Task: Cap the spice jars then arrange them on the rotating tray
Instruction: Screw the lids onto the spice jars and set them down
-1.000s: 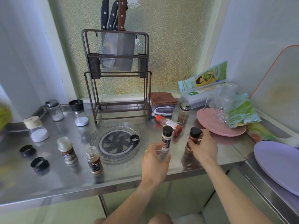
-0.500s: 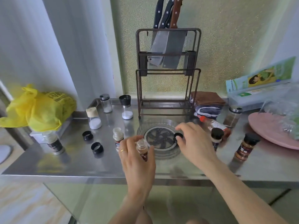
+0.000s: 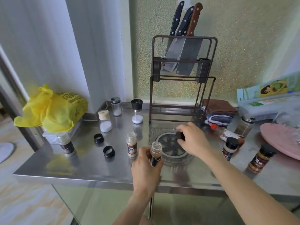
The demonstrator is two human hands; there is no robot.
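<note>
My left hand (image 3: 146, 166) grips an uncapped spice jar (image 3: 155, 153) with dark contents, lifted just in front of the clear rotating tray (image 3: 155, 133). Over the tray, my right hand (image 3: 193, 140) pinches a black cap (image 3: 180, 136). Another uncapped jar (image 3: 131, 144) stands left of the tray. Two loose black caps (image 3: 98, 138) (image 3: 108, 151) lie further left. A jar with a clear top (image 3: 65, 143) stands near the table's left end. Two capped jars (image 3: 230, 147) (image 3: 261, 158) stand to the right of the tray.
A knife rack (image 3: 182, 75) with cleavers stands behind the tray. Salt shakers (image 3: 105, 120) (image 3: 116, 106) (image 3: 137, 113) sit at the back left beside a yellow bag (image 3: 52, 109). A red-capped bottle (image 3: 227, 133) lies at the right, by a metal-lidded jar (image 3: 244, 125), folded cloths (image 3: 219, 109) and a pink plate (image 3: 279, 138).
Both hands left the two capped jars at the right. My left hand picked up the uncapped jar and my right hand took the black cap off the tray. The view swung left.
</note>
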